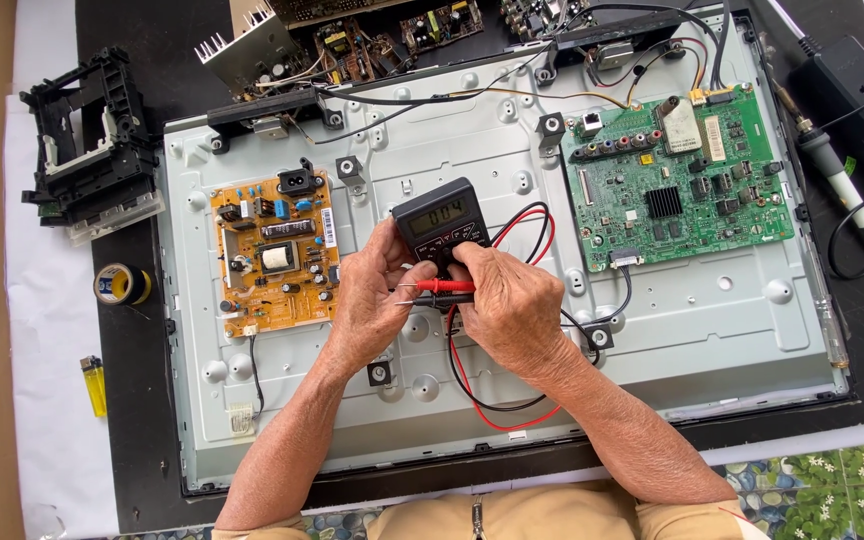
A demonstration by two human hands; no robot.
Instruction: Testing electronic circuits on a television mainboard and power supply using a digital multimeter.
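A black digital multimeter rests on the grey metal back panel of an opened flat screen. My left hand grips its lower left side. My right hand covers its lower right, fingers on the dial area. A red probe and a black probe lie together between my two hands, held by the fingers. Red and black leads loop out below and to the right of my right hand.
An orange power board is mounted left, a green main board right. Loose circuit boards and a heat sink lie at the top. A soldering iron, tape roll, yellow lighter and black frame surround the panel.
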